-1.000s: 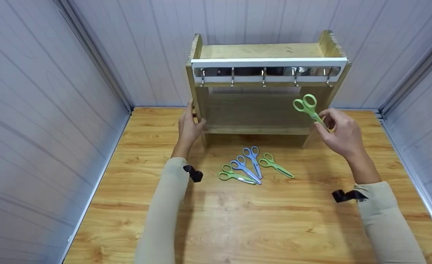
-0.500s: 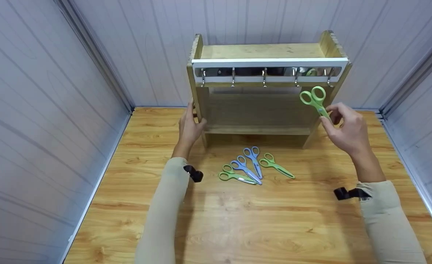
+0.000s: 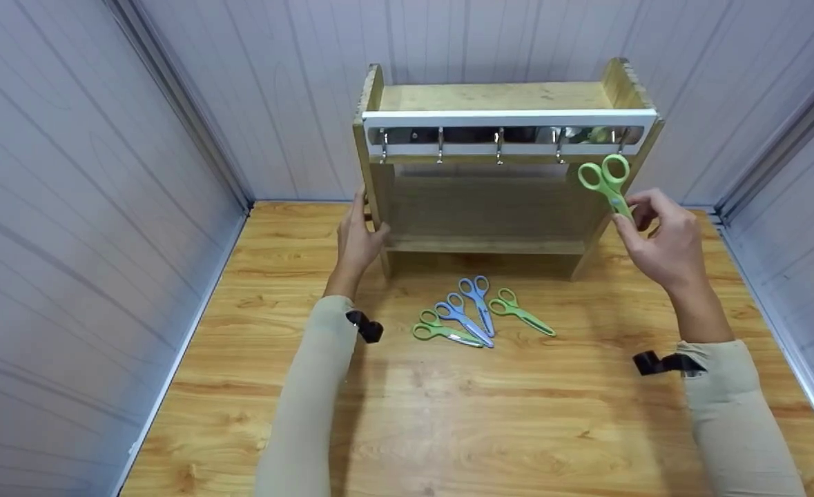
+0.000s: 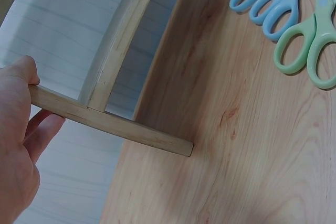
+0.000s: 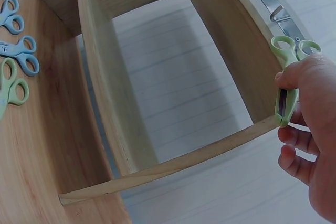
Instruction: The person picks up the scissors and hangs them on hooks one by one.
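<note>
My right hand (image 3: pixel 669 238) pinches a pair of green scissors (image 3: pixel 612 188) by the blades, handle loops upward, close in front of the rightmost hook (image 3: pixel 622 141) of the rack. In the right wrist view the scissors (image 5: pixel 286 77) overlap the shelf's side edge, their loops near the metal hook strip (image 5: pixel 286 22). My left hand (image 3: pixel 358 238) grips the left side panel of the wooden shelf (image 3: pixel 482 245); the left wrist view shows thumb and fingers on either side of that panel (image 4: pixel 110 121). Across the shelf's upper front runs a white hook rack (image 3: pixel 469 116) with several silver hooks.
On the wood-grain tabletop (image 3: pixel 448 414) in front of the shelf lie two blue scissors (image 3: pixel 477 304), overlapping green scissors (image 3: pixel 441 331) on the left and more green scissors (image 3: pixel 522 314) on the right. Pale panel walls (image 3: pixel 296 90) stand behind and at both sides.
My right hand has moved right and slightly up, carrying the green scissors from below the hooks to the rightmost hook. The left hand stays on the shelf's side panel.
</note>
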Demonstrator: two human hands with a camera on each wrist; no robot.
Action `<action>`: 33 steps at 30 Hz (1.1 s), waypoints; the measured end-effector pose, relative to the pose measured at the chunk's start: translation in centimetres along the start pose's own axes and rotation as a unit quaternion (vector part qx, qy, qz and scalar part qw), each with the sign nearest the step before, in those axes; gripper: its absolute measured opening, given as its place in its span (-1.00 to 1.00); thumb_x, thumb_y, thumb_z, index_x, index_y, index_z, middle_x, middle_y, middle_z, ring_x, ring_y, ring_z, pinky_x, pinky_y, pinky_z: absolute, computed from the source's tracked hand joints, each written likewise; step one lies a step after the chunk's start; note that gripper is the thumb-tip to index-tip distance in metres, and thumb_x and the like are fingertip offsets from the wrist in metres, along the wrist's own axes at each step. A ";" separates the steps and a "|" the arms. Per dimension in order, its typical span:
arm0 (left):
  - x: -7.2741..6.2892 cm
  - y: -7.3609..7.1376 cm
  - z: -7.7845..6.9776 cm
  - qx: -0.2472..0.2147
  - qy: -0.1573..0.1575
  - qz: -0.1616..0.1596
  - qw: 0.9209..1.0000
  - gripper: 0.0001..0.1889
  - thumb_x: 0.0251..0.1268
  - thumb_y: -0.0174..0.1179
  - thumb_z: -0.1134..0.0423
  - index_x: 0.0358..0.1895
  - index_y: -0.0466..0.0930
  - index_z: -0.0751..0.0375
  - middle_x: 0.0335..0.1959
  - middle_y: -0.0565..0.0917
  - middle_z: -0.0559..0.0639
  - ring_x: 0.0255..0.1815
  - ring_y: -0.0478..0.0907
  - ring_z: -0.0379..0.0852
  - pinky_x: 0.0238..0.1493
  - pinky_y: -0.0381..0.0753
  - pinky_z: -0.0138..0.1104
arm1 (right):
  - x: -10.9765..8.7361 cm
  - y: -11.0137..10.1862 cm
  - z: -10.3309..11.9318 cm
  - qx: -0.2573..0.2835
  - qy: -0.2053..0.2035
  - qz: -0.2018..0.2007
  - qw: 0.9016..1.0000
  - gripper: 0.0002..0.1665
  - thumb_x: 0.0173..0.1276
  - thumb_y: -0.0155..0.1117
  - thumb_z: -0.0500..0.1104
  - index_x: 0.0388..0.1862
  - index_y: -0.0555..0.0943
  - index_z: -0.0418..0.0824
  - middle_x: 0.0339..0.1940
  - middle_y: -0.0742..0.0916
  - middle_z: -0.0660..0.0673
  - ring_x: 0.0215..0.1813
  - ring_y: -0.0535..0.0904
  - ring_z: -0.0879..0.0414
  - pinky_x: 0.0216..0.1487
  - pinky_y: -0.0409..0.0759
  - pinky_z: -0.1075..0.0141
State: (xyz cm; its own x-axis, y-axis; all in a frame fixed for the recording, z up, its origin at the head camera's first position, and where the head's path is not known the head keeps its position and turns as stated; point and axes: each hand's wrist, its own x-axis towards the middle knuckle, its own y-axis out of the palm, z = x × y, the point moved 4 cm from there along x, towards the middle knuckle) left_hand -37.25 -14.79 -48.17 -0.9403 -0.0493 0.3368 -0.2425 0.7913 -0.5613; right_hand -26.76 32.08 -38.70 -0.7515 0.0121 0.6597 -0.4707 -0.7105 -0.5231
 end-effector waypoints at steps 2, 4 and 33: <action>0.0 0.0 0.0 0.000 0.002 -0.001 1.000 -0.13 0.47 0.36 0.40 0.80 0.22 0.22 0.55 0.61 0.37 0.36 0.76 0.36 0.41 0.72 0.17 | 0.0 -0.1 0.0 0.004 0.001 -0.001 1.000 -0.79 0.46 0.47 -0.40 -0.01 0.70 -0.49 -0.37 0.55 0.34 -0.31 0.46 0.54 -0.23 0.34 0.64; 0.0 0.0 0.0 -0.005 0.002 -0.001 1.000 -0.14 0.48 0.36 0.40 0.79 0.23 0.21 0.55 0.60 0.37 0.36 0.77 0.36 0.41 0.74 0.16 | 0.0 -0.1 -0.1 0.007 0.003 -0.002 1.000 -0.79 0.46 0.47 -0.39 -0.01 0.70 -0.49 -0.37 0.55 0.38 -0.31 0.46 0.55 -0.24 0.34 0.64; -0.1 0.0 -0.1 -0.018 -0.006 0.001 1.000 -0.13 0.46 0.33 0.41 0.80 0.22 0.24 0.54 0.60 0.38 0.35 0.79 0.35 0.38 0.76 0.16 | 0.1 1.2 -2.1 0.091 0.060 -0.017 0.994 -0.80 0.48 0.50 -0.38 0.00 0.73 -0.45 -0.39 0.62 0.35 -0.34 0.51 0.43 -0.43 0.40 0.65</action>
State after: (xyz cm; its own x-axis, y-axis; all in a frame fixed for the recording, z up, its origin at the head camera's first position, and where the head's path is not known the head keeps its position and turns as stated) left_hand -37.15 -14.77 -48.11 -0.9434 -0.0543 0.3272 -0.2320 0.8130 -0.5340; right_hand -28.34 32.73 -40.43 -0.7920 0.1138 0.5998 -0.4126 -0.8239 -0.3886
